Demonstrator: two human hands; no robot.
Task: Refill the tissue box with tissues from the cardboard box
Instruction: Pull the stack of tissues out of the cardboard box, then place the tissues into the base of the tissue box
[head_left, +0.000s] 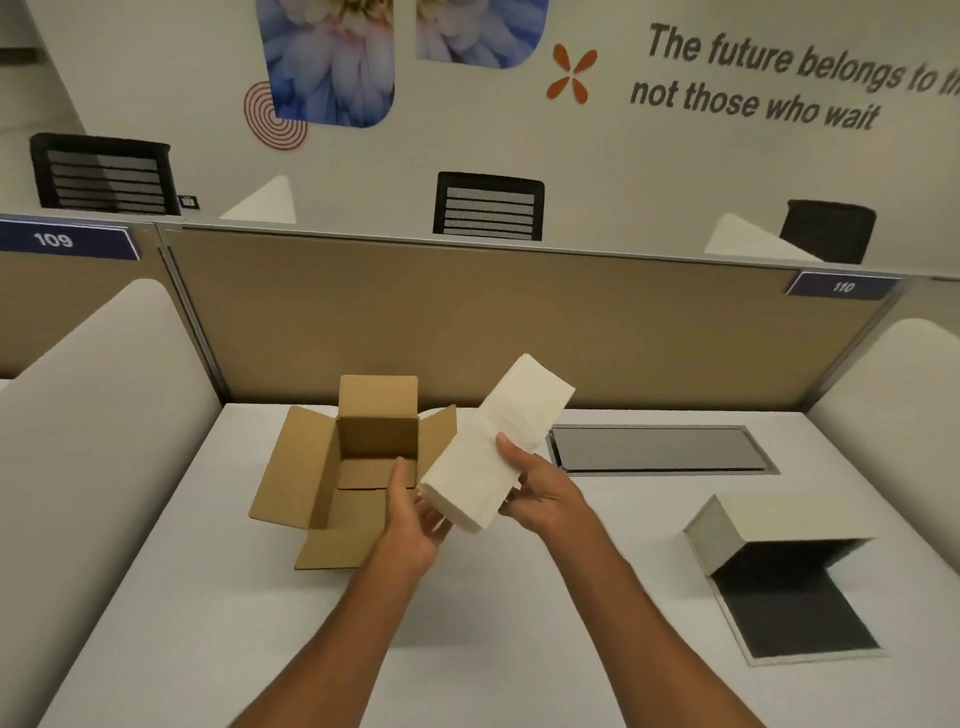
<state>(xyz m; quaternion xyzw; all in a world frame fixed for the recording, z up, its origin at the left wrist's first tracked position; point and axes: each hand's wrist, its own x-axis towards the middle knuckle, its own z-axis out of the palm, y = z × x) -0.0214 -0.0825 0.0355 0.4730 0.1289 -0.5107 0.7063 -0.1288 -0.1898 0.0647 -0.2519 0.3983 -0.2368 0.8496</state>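
A thick stack of white tissues (493, 447) is held in the air above the white desk, tilted with its far end up and to the right. My left hand (415, 519) supports its near end from below. My right hand (540, 493) grips its right side, thumb on top. Just left of the stack sits the brown cardboard box (332, 467), all flaps open, its inside showing only cardboard. At the right of the desk lies the grey tissue box (769, 561), opened out, with a dark lining and its hinged flap flat on the desk.
A grey cable hatch (660, 449) is set into the desk (519, 623) behind the tissue box. A tan partition (519, 322) closes the back. White rounded dividers (93, 441) stand at both sides. Black chairs show beyond the partition.
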